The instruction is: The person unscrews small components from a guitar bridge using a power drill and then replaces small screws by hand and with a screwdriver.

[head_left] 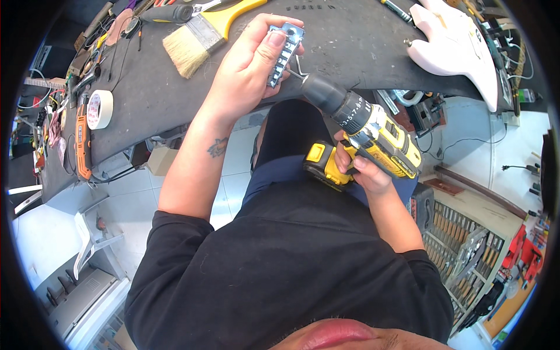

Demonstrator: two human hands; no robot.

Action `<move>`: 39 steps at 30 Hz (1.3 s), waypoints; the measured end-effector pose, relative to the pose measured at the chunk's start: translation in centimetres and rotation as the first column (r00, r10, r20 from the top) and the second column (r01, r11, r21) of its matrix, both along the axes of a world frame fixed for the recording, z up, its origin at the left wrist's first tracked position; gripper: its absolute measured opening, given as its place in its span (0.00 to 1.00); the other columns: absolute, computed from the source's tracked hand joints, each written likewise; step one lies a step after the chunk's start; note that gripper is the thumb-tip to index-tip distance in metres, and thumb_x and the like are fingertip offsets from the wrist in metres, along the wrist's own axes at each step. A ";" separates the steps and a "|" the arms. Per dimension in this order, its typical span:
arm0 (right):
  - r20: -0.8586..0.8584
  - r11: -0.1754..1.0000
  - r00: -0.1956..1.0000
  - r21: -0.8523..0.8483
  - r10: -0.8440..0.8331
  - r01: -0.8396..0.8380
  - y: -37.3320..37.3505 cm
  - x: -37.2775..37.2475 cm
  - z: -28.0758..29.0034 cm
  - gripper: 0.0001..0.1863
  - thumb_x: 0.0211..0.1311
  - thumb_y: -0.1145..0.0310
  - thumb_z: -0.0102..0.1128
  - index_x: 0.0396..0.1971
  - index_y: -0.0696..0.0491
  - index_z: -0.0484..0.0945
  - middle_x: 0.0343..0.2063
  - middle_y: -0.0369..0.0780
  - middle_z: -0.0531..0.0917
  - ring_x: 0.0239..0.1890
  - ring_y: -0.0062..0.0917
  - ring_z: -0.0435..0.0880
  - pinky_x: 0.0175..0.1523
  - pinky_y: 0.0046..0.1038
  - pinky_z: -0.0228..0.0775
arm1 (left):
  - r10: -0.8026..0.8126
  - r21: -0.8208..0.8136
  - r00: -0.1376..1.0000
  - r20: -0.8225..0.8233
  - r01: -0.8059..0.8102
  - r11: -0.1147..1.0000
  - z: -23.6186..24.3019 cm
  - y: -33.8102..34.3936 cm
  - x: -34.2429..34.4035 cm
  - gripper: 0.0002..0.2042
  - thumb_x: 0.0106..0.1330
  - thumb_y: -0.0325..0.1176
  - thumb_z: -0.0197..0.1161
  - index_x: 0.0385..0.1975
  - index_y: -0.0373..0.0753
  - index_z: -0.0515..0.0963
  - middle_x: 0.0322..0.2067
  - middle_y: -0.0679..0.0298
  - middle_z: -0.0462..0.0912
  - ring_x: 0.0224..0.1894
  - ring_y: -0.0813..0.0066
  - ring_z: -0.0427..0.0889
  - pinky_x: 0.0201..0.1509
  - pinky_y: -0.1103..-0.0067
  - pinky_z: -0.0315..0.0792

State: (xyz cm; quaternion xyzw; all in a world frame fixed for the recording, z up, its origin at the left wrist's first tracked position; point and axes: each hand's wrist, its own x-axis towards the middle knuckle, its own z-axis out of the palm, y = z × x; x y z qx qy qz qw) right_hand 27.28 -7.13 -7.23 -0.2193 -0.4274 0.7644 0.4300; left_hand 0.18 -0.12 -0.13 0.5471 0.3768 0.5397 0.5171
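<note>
Left hand (248, 70) pinches a blue bit holder (284, 52) over the workbench (350, 41) front edge; right hand (364, 166) wraps the yellow drill (361, 134) grip, its bent bit touching the holder. Paintbrush (201, 38) lies nearby left, open floor below the bench edge

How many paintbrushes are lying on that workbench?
1: a yellow-handled paintbrush lies on the dark workbench, just left of the left hand. Others may be hidden among the clutter at the bench's far-left edge.

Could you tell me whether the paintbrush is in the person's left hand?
No, the paintbrush lies on the bench, while the left hand holds a metal strip.
</note>
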 end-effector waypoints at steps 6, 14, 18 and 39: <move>-0.104 0.997 0.992 0.045 0.071 -0.067 0.5 0.5 -1.0 0.29 0.62 0.68 0.68 0.63 0.58 0.72 0.51 0.43 0.78 0.34 0.23 0.77 0.38 0.26 0.71 | -0.010 0.009 0.999 -0.041 0.010 1.000 0.1 0.0 0.1 0.17 0.85 0.41 0.44 0.63 0.37 0.69 0.44 0.61 0.80 0.27 0.90 0.72 0.22 0.90 0.64; -0.049 1.000 0.998 0.003 0.029 -0.029 0.6 0.6 -0.9 0.29 0.61 0.65 0.68 0.60 0.60 0.73 0.40 0.42 0.79 0.32 0.23 0.77 0.37 0.25 0.71 | -0.014 0.012 0.999 -0.047 0.015 1.000 0.0 0.0 -0.1 0.18 0.85 0.41 0.43 0.63 0.37 0.69 0.45 0.61 0.80 0.29 0.89 0.72 0.22 0.90 0.64; -0.112 0.991 0.988 0.094 0.109 -0.099 0.9 1.1 -2.1 0.31 0.63 0.69 0.68 0.66 0.57 0.71 0.56 0.47 0.80 0.35 0.23 0.79 0.39 0.26 0.74 | -0.016 0.016 0.999 -0.040 0.016 1.000 -0.1 0.0 0.0 0.18 0.85 0.41 0.43 0.63 0.37 0.68 0.45 0.60 0.80 0.29 0.89 0.72 0.22 0.90 0.64; 0.001 0.997 0.997 -0.015 -0.077 0.077 0.3 0.3 0.1 0.36 0.58 0.62 0.68 0.63 0.67 0.69 0.46 0.46 0.81 0.32 0.25 0.77 0.35 0.26 0.70 | -0.048 -0.033 0.997 0.055 0.050 0.998 0.3 0.1 -0.4 0.20 0.84 0.42 0.46 0.65 0.36 0.67 0.46 0.58 0.80 0.26 0.85 0.70 0.21 0.89 0.62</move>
